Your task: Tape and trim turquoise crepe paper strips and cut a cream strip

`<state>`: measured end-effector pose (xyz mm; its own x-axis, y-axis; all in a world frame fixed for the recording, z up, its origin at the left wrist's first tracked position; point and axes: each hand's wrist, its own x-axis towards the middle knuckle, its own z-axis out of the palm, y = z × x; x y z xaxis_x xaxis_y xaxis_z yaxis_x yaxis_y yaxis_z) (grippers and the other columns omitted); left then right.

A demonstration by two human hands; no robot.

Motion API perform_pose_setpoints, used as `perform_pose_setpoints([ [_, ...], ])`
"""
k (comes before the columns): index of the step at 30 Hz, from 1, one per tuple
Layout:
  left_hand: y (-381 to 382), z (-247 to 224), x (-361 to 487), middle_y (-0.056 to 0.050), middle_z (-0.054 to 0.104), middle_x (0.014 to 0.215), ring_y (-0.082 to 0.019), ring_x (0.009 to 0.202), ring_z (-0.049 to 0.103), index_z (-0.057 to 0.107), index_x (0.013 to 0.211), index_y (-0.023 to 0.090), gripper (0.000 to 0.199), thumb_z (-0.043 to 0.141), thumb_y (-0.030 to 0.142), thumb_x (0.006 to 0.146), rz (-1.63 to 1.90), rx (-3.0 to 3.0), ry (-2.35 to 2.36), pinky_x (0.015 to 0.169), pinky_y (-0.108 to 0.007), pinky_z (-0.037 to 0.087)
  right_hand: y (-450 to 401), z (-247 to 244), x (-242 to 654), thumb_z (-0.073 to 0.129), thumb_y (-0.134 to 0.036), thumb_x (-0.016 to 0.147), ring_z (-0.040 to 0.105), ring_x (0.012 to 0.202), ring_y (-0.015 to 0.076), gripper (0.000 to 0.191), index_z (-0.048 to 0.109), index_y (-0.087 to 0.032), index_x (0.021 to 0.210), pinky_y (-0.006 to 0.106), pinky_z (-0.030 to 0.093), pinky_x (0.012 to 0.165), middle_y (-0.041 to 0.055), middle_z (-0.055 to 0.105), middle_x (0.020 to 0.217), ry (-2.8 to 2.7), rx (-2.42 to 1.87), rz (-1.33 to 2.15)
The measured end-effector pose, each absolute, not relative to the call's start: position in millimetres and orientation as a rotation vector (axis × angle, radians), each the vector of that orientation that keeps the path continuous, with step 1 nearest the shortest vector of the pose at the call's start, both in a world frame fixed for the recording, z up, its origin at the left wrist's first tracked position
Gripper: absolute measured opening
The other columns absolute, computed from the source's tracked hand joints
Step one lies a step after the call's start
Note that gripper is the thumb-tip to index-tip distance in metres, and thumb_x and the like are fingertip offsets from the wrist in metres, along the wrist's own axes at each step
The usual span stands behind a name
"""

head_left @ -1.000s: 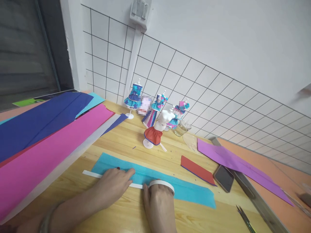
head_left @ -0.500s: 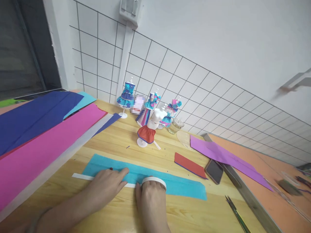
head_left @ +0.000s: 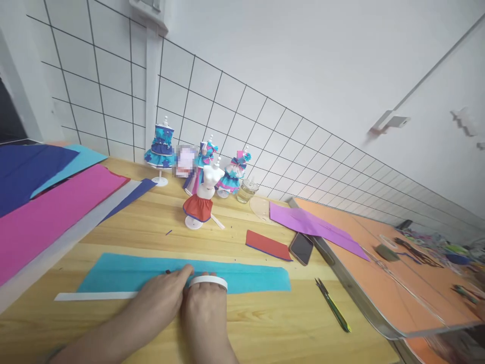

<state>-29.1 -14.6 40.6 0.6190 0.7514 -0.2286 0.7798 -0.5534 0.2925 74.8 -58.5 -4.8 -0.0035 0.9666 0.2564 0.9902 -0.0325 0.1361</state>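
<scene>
Along the flat blue cloth (head_left: 257, 279), I read: left, white tape (head_left: 96, 296) already laid at its near edge; centre, my left hand (head_left: 164, 290) rests, grip unreadable, and my right hand (head_left: 206, 306) grips the tape roll (head_left: 220, 283), fingers inside; right, the near edge is untaped.

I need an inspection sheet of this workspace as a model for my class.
Surface: pale wooden tabletop, small blue scrap.
Job's things: long turquoise fabric strip; white tape strip along its near edge; white ring-shaped tape roll.
Clutter: blue-edged red fabric piece, dark-screened phone, slim green pointed tool, layered coloured sheets.
Hands: left hand over the fabric strip, fingertips partly hidden; right hand with fingers inside the roll.
Cables: nothing certain; thin pale strand on orange surface, kind unclear.
Surroundings: white dress form in red skirt, three dressed forms behind, glass cup with liquid, black wire grid on white wall.
</scene>
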Motion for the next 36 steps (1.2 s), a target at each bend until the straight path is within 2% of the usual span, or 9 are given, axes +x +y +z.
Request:
perform_pose_setpoints([
  [5,-14.6,27.8,-29.9,-0.010,0.068,0.091,-0.027,0.088,0.065,0.046,0.109,0.017,0.035,0.028,0.007,0.081,-0.038,2.478,1.181,0.069,-0.038,0.047,-61.9,-5.4,80.1,0.058,-0.008,0.072,0.059,0.063,0.0262,0.010,0.062,-0.017,0.072,0.034,0.040,0.050,0.0073,0.062,0.065,-2.105,-2.164,-0.388],
  [9,-14.0,26.1,-31.8,-0.010,0.067,0.092,-0.027,0.087,0.064,0.043,0.116,0.016,0.038,0.029,0.009,0.082,-0.012,2.520,1.150,0.069,-0.038,0.047,-74.3,-0.2,91.1,0.057,-0.020,0.079,0.058,0.066,0.0257,0.004,0.060,-0.019,0.077,0.036,0.040,0.055,0.0073,0.061,0.069,-2.101,-2.079,-0.396],
  [14,-16.0,26.5,-32.8,-0.010,0.066,0.094,-0.024,0.084,0.065,0.044,0.118,0.017,0.037,0.030,0.011,0.084,0.001,2.543,1.196,0.070,-0.034,0.047,-85.8,-10.2,106.2,0.041,-0.037,0.089,0.057,0.064,0.0293,0.031,0.060,-0.012,0.089,0.043,0.042,0.056,0.0105,0.061,0.068,-1.955,-1.948,-0.601],
  [17,-18.7,25.3,-34.2,-0.010,0.065,0.092,-0.022,0.082,0.064,0.044,0.118,0.018,0.036,0.032,0.012,0.085,0.023,2.535,1.211,0.071,-0.032,0.047,-90.4,-26.0,112.5,0.028,-0.044,0.092,0.059,0.079,0.0341,0.049,0.054,-0.005,0.107,0.049,0.045,0.067,0.0190,0.063,0.084,-1.866,-1.848,-0.640],
  [20,-20.8,25.2,-35.1,-0.009,0.064,0.092,-0.025,0.079,0.064,0.044,0.117,0.018,0.035,0.032,0.013,0.085,0.070,2.568,1.197,0.068,-0.035,0.048,-95.6,-40.7,116.0,0.032,-0.047,0.090,0.054,0.105,0.0379,0.058,0.036,-0.004,0.130,0.051,0.046,0.080,0.0257,0.056,0.113,-1.748,-1.741,-0.514],
  [24,-22.2,29.5,-35.6,-0.009,0.064,0.091,-0.028,0.076,0.064,0.047,0.112,0.018,0.032,0.031,0.012,0.085,0.086,2.596,1.172,0.063,-0.038,0.048,-99.5,-52.0,115.1,0.041,-0.040,0.089,0.049,0.117,0.0349,0.059,0.024,-0.016,0.140,0.050,0.048,0.085,0.0195,0.050,0.129,-1.623,-1.638,-0.226],
  [29,-24.3,30.7,-38.1,-0.008,0.063,0.092,-0.026,0.074,0.062,0.048,0.106,0.019,0.026,0.032,0.013,0.085,0.109,2.640,1.130,0.060,-0.036,0.048,-91.5,-57.8,110.7,0.038,-0.038,0.092,0.063,0.099,0.0286,0.056,0.020,-0.019,0.142,0.045,0.052,0.081,0.0140,0.063,0.112,-1.611,-1.553,0.006],
  [33,-24.9,24.0,-39.6,-0.008,0.061,0.097,-0.025,0.075,0.061,0.048,0.103,0.019,0.023,0.035,0.013,0.085,0.097,2.671,1.084,0.061,-0.034,0.047,-81.7,-54.3,111.6,0.037,-0.041,0.092,0.065,0.093,0.0303,0.058,0.017,-0.021,0.143,0.060,0.036,0.095,0.0068,0.070,0.088,-1.676,-1.553,-0.120],
  [36,-24.5,20.1,-38.9,-0.008,0.061,0.093,-0.022,0.078,0.061,0.045,0.109,0.020,0.025,0.037,0.015,0.086,0.111,2.587,1.137,0.065,-0.031,0.047,-78.5,-47.9,117.5,0.034,-0.040,0.094,0.067,0.084,0.0289,0.058,0.012,-0.022,0.144,0.065,0.028,0.097,0.0053,0.069,0.081,-1.759,-1.560,-0.260],
])
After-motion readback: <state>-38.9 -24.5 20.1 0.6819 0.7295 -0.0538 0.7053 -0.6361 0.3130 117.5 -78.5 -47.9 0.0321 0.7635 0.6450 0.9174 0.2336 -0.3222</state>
